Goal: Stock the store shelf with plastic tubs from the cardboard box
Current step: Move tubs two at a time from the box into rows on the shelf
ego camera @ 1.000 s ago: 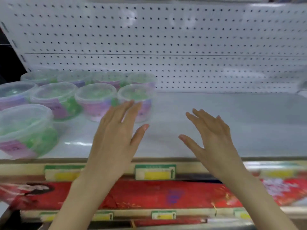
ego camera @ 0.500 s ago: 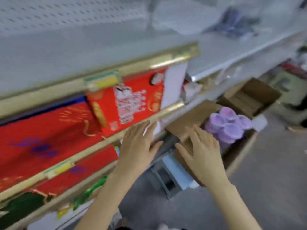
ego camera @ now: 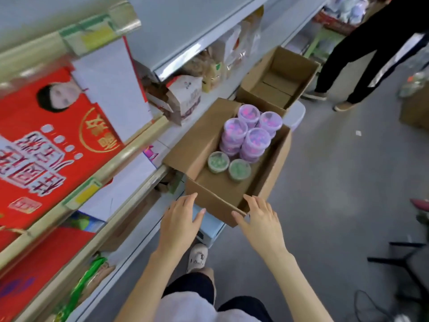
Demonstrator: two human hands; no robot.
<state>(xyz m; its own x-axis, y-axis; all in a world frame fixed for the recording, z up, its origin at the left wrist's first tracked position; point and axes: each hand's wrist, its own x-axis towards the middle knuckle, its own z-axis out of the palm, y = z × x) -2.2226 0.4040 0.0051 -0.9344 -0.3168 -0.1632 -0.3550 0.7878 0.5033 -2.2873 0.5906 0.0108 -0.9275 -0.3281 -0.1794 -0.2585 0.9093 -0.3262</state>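
Observation:
An open cardboard box stands on a low white stool beside the shelving. Inside it are stacks of clear tubs with purple contents at the far end and two tubs with green contents nearer me. My left hand hovers just in front of the box's near-left corner, fingers straight and holding nothing. My right hand reaches over the box's near edge, fingers relaxed and empty. The shelf that holds the stocked tubs is out of view above.
Store shelving with red gift boxes and packaged goods fills the left side. A second, empty cardboard box stands beyond the first. Another person's legs are at the top right. A black stand is on the floor at right.
My view has swung from the upper shelf with the stocked tubs down and right to the box. Both empty hands have dropped from the shelf to the box's near edge.

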